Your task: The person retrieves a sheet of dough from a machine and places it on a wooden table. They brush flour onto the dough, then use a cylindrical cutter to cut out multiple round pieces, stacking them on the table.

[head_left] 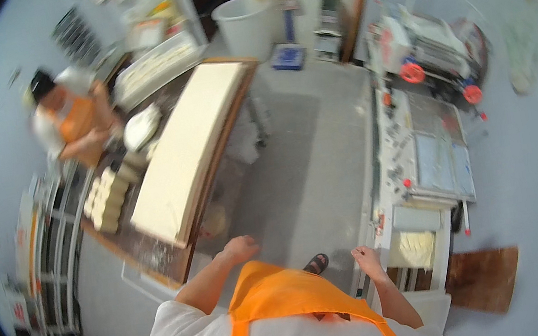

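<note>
Beside the long table, the left hand [239, 249] is loosely curled, empty, near the end of the dough slab [186, 145] on its board. Right hand [366, 261] rests open-fingered on the machine [415, 167] edge, gripping nothing. Slab looks heavy, soft, floppy; best lifted by the stiff board under it.

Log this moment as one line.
left hand: empty, beside dough slab | right hand: resting on machine edge | co-worker: at far table

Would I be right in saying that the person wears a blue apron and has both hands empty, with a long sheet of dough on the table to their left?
Not quite: the apron is orange, not blue, as the head view shows. The left hand and right hand are indeed empty, and the long dough sheet lies on the table to the left.
</note>
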Demonstrator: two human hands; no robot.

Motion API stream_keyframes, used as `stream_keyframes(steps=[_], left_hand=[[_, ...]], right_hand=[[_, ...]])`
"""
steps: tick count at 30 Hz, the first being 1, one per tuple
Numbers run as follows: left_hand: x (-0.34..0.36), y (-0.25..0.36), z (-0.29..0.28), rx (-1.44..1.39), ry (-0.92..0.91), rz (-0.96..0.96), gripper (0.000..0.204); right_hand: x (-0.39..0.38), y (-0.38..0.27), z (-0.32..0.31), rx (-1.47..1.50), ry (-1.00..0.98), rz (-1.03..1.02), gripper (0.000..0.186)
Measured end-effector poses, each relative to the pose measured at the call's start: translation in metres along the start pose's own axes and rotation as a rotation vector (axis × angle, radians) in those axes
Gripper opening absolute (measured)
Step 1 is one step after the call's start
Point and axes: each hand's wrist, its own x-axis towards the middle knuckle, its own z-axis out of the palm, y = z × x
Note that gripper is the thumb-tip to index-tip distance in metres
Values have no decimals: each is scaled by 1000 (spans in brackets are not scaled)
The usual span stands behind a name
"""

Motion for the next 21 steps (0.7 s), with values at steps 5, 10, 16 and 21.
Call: stream_keyframes(steps=[5, 10, 16, 21], left_hand=[[-82, -116, 64, -346, 102, -157, 61], [-161, -231, 164, -552, 167, -309, 63], [-275, -377, 293, -538, 194, -525, 50], [-387, -467, 354, -774, 483, -866, 46]], right_hand=[[15, -40, 45, -255, -329, -58, 52], [-2, -90, 136, -340, -382, -297, 38], [-80, -121, 241, -443, -645, -220, 40], [-129, -161, 318, -677, -860, -344, 43]])
